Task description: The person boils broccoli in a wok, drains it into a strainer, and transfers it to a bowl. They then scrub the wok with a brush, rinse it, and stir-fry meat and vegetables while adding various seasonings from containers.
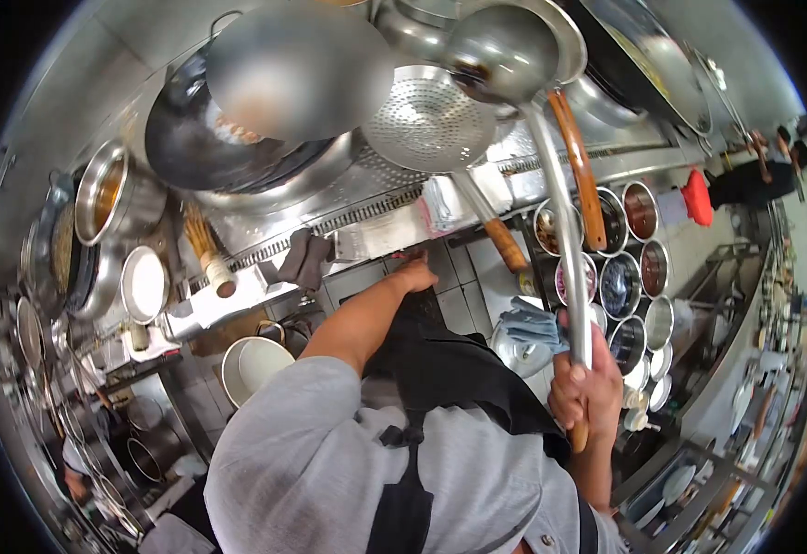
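My right hand (588, 392) is wrapped round the lower handle of a long steel ladle (551, 194). The ladle's bowl (502, 55) is raised over the back of the stove, with a dark spot of liquid in it. At the stove's front edge is my left hand (412, 274), its fingers curled; what they grip, if anything, is too small to make out. A black wok (177, 148) with some pale and orange food stands on the stove, partly covered by a blurred patch. A perforated strainer (431, 120) with a wooden handle lies to the right of the wok.
Several round tins of seasonings (619, 284) stand on the right. A steel pot (112, 194), a bamboo brush (206, 247), a white bowl (145, 284) and a dark cloth (306, 257) line the left front. A white bucket (254, 367) stands below. Another person (764, 180) is far right.
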`<action>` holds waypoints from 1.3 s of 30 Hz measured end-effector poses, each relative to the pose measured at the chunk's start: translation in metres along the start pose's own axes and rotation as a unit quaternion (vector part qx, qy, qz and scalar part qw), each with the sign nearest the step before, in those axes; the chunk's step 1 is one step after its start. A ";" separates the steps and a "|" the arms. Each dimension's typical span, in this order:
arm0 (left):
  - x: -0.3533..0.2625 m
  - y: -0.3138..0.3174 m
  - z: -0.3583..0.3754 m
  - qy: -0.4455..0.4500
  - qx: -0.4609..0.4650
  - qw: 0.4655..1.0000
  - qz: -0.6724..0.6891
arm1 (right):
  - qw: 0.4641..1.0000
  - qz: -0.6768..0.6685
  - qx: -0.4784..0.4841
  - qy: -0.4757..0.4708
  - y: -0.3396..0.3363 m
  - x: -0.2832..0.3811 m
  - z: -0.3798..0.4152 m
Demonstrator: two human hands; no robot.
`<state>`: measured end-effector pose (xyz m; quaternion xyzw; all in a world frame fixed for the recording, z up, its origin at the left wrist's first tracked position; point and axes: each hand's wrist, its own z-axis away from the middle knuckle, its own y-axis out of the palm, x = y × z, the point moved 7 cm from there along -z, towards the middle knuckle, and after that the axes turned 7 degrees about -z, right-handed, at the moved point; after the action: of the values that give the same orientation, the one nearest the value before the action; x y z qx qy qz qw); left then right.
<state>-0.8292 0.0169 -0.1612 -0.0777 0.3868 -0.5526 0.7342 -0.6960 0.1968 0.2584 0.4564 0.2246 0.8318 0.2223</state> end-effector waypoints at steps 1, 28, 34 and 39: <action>0.002 0.002 -0.001 -0.003 -0.002 1.000 0.003 | 0.998 0.066 0.013 0.013 0.022 0.004 -0.018; 0.128 0.077 0.044 -0.138 0.147 0.977 0.063 | 0.946 -0.003 -0.264 -0.189 -0.107 -0.007 0.102; 0.062 0.051 0.019 -0.076 0.138 0.987 -0.024 | 0.851 0.228 -0.465 -0.092 -0.159 -0.046 0.143; 0.024 0.064 -0.012 -0.032 0.133 0.989 -0.058 | 0.851 0.197 -0.481 -0.073 -0.177 -0.074 0.160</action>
<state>-0.7867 0.0244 -0.2156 -0.0194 0.2810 -0.6382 0.7165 -0.4931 0.3237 0.1848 0.3870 -0.3151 0.8263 0.2612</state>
